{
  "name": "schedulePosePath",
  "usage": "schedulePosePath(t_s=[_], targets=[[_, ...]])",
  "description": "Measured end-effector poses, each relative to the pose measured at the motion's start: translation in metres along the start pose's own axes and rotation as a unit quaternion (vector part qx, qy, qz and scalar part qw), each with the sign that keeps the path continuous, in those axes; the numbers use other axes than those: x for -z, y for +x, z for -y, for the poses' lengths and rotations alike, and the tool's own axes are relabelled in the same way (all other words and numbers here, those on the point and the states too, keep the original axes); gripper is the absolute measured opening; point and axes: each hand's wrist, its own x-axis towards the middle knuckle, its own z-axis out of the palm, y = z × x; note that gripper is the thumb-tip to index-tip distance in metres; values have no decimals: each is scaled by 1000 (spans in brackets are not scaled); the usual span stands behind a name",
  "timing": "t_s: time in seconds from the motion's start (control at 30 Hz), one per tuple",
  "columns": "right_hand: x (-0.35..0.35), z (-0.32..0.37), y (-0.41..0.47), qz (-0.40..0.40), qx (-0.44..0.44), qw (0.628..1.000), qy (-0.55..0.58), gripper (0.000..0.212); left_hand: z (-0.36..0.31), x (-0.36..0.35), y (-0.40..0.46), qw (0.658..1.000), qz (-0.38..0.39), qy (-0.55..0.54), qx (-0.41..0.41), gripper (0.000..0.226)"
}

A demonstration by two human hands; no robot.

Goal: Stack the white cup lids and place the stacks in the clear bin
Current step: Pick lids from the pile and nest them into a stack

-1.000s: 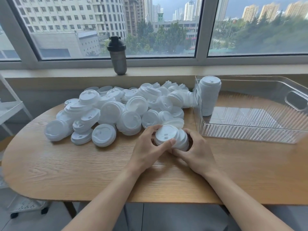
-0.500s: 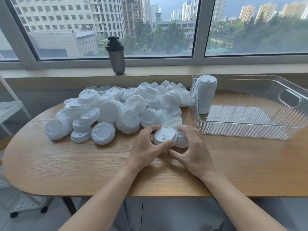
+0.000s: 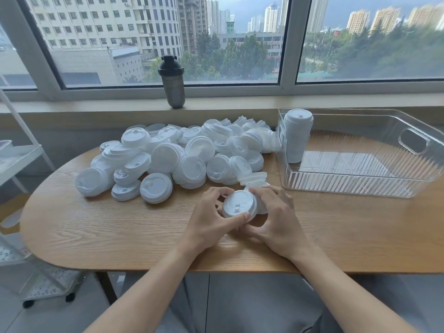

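Observation:
A short stack of white cup lids (image 3: 237,206) lies tilted on the wooden table (image 3: 120,231) between my hands. My left hand (image 3: 211,217) grips it from the left, thumb on its lower rim. From the right, my right hand (image 3: 276,215) holds the same stack, fingers curled over its top. Behind them spreads a big heap of loose white lids (image 3: 168,159). The clear bin (image 3: 360,183) stands at the right, with one tall stack of lids (image 3: 296,138) upright in its near-left corner.
A dark shaker bottle (image 3: 171,82) stands on the window sill behind the heap. A white wheeled rack (image 3: 26,212) is at the table's left end. Bare tabletop lies in front of the heap and the bin.
Both hands and the small stack have shifted slightly toward me on the table. The top lid now sits squarer on the stack.

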Motion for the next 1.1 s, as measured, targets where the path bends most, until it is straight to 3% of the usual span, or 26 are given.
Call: schedulePosePath(t_s=[0.5,0.83,1.1], targets=[[-5,-6,6,-10,18,1000,-21,77,1,0,0,998,-68,10,13,58],[-10,-3,17,28,20,999,-35,94,0,-6,5,998,-52,17,25,62],[-9,-4,14,9,25,999,-39,86,-1,-4,4,999,-40,4,21,59]])
